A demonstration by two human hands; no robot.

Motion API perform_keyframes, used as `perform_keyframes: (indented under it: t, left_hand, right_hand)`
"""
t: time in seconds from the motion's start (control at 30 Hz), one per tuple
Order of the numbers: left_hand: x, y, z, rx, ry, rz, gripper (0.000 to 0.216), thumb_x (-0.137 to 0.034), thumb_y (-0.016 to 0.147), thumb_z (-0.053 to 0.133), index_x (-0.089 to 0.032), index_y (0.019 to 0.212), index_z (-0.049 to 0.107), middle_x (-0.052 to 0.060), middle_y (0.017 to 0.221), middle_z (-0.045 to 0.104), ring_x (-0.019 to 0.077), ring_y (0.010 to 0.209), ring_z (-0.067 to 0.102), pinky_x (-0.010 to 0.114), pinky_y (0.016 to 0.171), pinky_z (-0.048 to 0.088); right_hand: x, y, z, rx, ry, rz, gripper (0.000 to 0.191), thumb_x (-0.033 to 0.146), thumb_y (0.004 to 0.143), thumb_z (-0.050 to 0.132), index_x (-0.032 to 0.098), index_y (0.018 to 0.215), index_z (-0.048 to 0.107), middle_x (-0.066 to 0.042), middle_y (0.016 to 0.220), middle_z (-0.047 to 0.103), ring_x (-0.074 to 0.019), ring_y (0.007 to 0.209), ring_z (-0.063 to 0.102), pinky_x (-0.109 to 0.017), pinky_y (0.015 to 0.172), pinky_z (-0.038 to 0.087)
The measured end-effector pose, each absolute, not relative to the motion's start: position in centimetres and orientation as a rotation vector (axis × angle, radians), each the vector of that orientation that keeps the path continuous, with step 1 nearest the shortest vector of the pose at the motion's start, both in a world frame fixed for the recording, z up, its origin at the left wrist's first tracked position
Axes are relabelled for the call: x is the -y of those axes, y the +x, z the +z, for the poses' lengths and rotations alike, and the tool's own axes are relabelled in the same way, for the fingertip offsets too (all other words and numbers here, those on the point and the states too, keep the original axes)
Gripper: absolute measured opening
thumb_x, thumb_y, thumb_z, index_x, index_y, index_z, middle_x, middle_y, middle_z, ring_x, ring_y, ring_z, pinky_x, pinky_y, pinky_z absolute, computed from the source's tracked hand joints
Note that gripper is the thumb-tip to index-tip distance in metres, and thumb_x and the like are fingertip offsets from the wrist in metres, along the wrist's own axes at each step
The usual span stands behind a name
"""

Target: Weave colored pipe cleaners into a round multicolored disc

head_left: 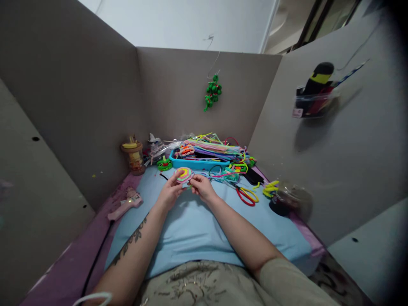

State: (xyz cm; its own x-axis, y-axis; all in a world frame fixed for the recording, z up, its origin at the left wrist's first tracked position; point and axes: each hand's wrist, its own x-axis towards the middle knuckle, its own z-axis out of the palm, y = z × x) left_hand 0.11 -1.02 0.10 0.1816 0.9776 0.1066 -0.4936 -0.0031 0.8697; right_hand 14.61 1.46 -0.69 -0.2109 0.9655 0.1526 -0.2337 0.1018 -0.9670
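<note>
A small flat coiled piece of pink, yellow and green pipe cleaner is held over the light blue mat. My left hand pinches its left edge. On its right edge my right hand has its fingers closed. Both forearms reach forward from the bottom of the view. Just behind the hands stands a turquoise tray heaped with coloured pipe cleaners.
A pink glue gun with a black cord lies at the left. Red-and-yellow scissors and a dark dish lie right. A jar stands back left. Grey cardboard walls enclose the desk; a green pipe-cleaner figure hangs on the back wall.
</note>
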Motion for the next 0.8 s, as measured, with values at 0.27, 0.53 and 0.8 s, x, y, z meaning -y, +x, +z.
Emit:
perform_keyframes:
  t: [0.27,0.53,0.8]
  left_hand:
    - [0.93,0.44,-0.38,-0.775,1.09,1.428,0.061,-0.024,0.061,0.074,-0.017,0.118,0.055,0.011,0.115,0.059,0.0163,0.084,0.059,0.023,0.065,0.048]
    - [0.22,0.33,-0.84,-0.915,1.145,1.539,0.065,-0.029,0.056,0.076,-0.014,0.116,0.057,0.012,0.106,0.063,0.0123,0.07,0.057,0.021,0.055,0.046]
    - [0.63,0.67,-0.32,-0.965,1.205,1.498,0.062,-0.027,0.055,0.076,-0.011,0.112,0.06,0.007,0.079,0.067,0.0093,0.055,0.053,0.021,0.052,0.043]
  right_hand:
    - [-1.74,14.63,-1.12,1.285,-0.758,1.374,0.019,0.033,0.065,0.065,0.015,0.071,0.057,0.003,0.054,0.057,-0.0049,0.035,0.044,-0.017,0.032,0.024]
    - [-1.71,14.45,-1.22,1.222,-0.749,1.386,0.03,0.033,0.061,0.069,0.018,0.081,0.054,0.006,0.058,0.056,-0.0054,0.037,0.046,-0.017,0.034,0.026]
    - [-1.53,14.19,-1.36,1.296,-0.791,1.369,0.028,0.038,0.063,0.068,0.017,0.073,0.052,0.006,0.055,0.052,-0.0056,0.039,0.045,-0.018,0.036,0.025]
